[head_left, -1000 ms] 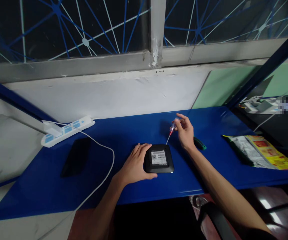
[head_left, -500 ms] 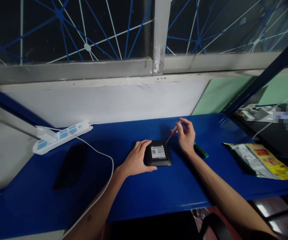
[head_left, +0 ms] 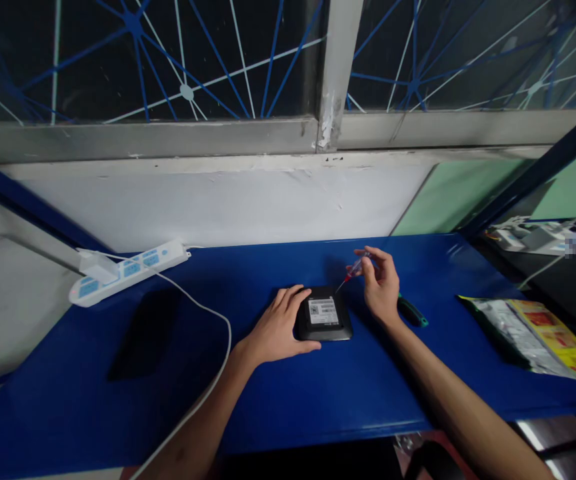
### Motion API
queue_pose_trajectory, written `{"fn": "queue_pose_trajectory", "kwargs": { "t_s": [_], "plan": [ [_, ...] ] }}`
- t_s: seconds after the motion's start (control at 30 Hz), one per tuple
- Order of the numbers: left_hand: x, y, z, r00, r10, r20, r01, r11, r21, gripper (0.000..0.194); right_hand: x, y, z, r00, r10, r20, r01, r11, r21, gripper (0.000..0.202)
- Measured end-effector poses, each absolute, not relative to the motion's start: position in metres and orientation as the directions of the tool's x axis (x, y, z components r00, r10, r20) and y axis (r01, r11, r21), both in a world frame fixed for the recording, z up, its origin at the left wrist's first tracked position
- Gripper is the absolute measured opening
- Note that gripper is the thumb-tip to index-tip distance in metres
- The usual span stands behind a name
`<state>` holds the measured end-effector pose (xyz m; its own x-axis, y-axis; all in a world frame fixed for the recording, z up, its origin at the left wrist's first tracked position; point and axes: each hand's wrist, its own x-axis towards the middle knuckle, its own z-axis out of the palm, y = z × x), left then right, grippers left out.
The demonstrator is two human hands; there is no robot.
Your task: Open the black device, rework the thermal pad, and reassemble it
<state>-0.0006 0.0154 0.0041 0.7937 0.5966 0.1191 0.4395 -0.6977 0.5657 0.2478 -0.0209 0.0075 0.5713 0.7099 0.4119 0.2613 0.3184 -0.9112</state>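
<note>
A flat black box-shaped device with a white printed label lies on the blue table, label side up. My left hand grips its left side, fingers at the far edge and thumb at the near edge. In my right hand is a screwdriver with a clear handle and a red collar, held tilted. Its thin tip meets the device near the far right corner; whether it sits in a screw is too small to tell. A green-and-black handled tool lies just right of my right wrist, partly hidden by it.
On the left stands a white power strip with a plugged-in adapter. Its white cable runs over the table and across my left forearm. A dark flat object lies nearby. A yellow and silver packet is at the right.
The view has shifted slightly, so everything sits a little further right and lower. Both hands keep their grips, and the screwdriver tip stays at the same corner of the device.
</note>
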Motion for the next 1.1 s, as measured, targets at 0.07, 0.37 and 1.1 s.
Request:
{"fn": "queue_pose_trajectory", "kwargs": {
  "t_s": [0.07,0.37,1.1],
  "plan": [
    [-0.0013,0.0155,0.0046,0.796,0.595,0.107,0.442,-0.693,0.569,0.103,0.2458,-0.0230,0.0079,0.549,0.732,0.403,0.234,0.329,-0.915,0.027],
    [-0.0036,0.0153,0.0063,0.803,0.591,0.079,0.456,-0.694,0.558,0.101,0.2453,-0.0214,0.0026,0.636,0.646,0.421,0.304,0.291,-0.907,0.029],
    [-0.0026,0.0149,0.0037,0.797,0.600,0.071,0.474,-0.693,0.543,0.103,0.2385,-0.0241,0.0042,0.569,0.743,0.354,0.202,0.290,-0.935,0.035]
  ]
}}
